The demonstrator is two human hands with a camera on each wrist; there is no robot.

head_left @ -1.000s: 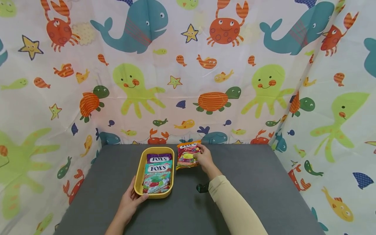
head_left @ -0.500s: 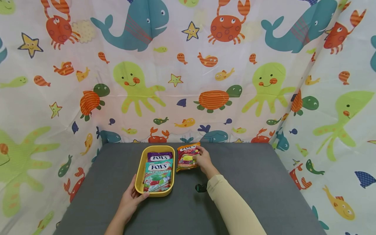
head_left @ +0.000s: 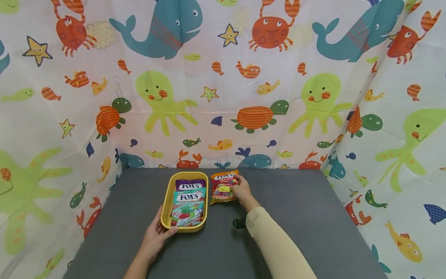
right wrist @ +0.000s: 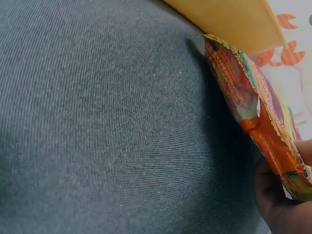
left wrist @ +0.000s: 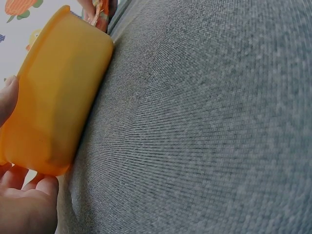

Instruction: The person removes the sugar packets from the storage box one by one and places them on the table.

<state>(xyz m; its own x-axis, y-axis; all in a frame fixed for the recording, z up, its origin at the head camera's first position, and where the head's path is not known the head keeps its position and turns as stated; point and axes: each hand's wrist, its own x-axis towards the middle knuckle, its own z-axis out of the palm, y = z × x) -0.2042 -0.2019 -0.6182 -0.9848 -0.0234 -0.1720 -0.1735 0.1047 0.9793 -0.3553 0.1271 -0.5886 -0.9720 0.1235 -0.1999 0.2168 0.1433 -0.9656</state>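
A yellow oblong tray [head_left: 165,205] sits on the grey table and holds a purple Fox's candy bag [head_left: 189,185] and a green mint Fox's bag [head_left: 187,207]. My left hand [head_left: 156,234] grips the tray's near left corner, thumb over the rim; the left wrist view shows the tray wall [left wrist: 53,102] beside my fingers [left wrist: 24,204]. My right hand [head_left: 242,191] pinches an orange-red Fox's fruits bag [head_left: 223,187] by its right edge, just right of the tray. In the right wrist view the bag [right wrist: 253,102] hangs tilted above the cloth.
The grey cloth-covered table [head_left: 296,217] is walled at the back and both sides by a curtain [head_left: 223,85] printed with sea animals. A small black object [head_left: 239,223] shows under my right forearm.
The fruits bag and my right hand have barely shifted; the view has moved slightly. My left hand stays on the tray.
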